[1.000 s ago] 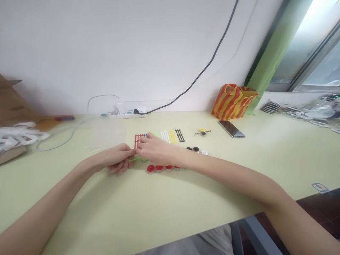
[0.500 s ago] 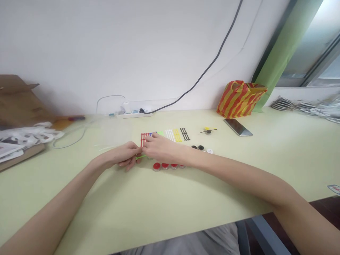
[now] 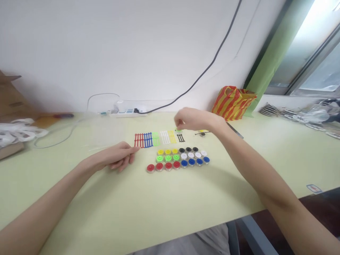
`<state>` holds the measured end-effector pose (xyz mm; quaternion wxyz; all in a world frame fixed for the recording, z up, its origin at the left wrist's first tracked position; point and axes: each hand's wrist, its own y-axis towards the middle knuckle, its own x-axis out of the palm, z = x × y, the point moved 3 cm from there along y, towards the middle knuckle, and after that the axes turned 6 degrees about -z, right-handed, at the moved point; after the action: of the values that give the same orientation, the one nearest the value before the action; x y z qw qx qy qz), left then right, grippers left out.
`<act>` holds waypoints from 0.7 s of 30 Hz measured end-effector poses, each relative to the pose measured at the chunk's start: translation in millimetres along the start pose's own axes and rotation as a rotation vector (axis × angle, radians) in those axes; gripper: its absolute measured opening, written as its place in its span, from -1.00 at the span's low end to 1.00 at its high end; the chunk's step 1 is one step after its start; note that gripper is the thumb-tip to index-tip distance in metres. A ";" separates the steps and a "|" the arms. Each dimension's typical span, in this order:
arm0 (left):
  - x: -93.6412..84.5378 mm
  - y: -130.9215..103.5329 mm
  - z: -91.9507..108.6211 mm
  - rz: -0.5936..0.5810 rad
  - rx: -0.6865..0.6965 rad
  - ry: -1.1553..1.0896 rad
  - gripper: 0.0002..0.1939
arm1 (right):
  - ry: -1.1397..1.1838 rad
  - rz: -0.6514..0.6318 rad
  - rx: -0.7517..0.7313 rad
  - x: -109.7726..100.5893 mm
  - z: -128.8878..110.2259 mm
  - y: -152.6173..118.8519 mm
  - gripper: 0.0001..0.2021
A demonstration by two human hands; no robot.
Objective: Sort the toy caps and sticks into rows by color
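My left hand [image 3: 122, 156] rests on the table with loosely curled, slightly parted fingers and holds nothing visible. Its thumb tip lies just below the red plastic axle sticks [image 3: 138, 141]. Beside those are blue [image 3: 148, 140], light green [image 3: 155, 139], white [image 3: 165, 137], yellow [image 3: 173, 137] and black axle sticks [image 3: 181, 138]. My right hand [image 3: 187, 118] hovers behind the black sticks, its fingers pinched over a small green axle piece [image 3: 178, 130], partly hidden and blurred. In front stand rows of small round wheels: yellow [image 3: 168, 152], black [image 3: 188, 149], green [image 3: 168, 158], white [image 3: 191, 155], red [image 3: 159, 166] and blue [image 3: 191, 162].
A black stick with a wheel [image 3: 203, 134] and a yellow part lies right of my right hand. Behind my forearm are a phone [image 3: 236, 131] and a striped bag [image 3: 233, 102]. A power strip [image 3: 129, 114] sits by the wall; white straps [image 3: 21, 131] are at left.
My right hand has moved away from my left hand, back and to the right, with the green piece. My left hand has stayed beside the red sticks. The wheel rows are now uncovered.
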<state>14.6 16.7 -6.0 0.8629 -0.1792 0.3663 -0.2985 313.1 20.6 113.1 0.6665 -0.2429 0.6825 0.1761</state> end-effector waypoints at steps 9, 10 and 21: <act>-2.7 9.5 -5.6 -0.018 0.009 0.003 -0.37 | 0.208 -0.185 0.250 51.1 104.1 -46.8 -0.94; -2.8 9.9 -6.0 -0.019 0.006 0.004 -0.37 | 0.210 -0.184 0.256 56.8 108.7 -48.8 -0.94; -10.3 18.2 -19.2 -0.021 -0.014 0.018 -0.40 | 0.178 -0.029 0.284 83.1 139.0 -56.3 -0.84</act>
<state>1.8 35.5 -23.0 0.8551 -0.1866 0.3741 -0.3066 460.1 44.8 28.1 0.6336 -0.1709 0.7532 0.0459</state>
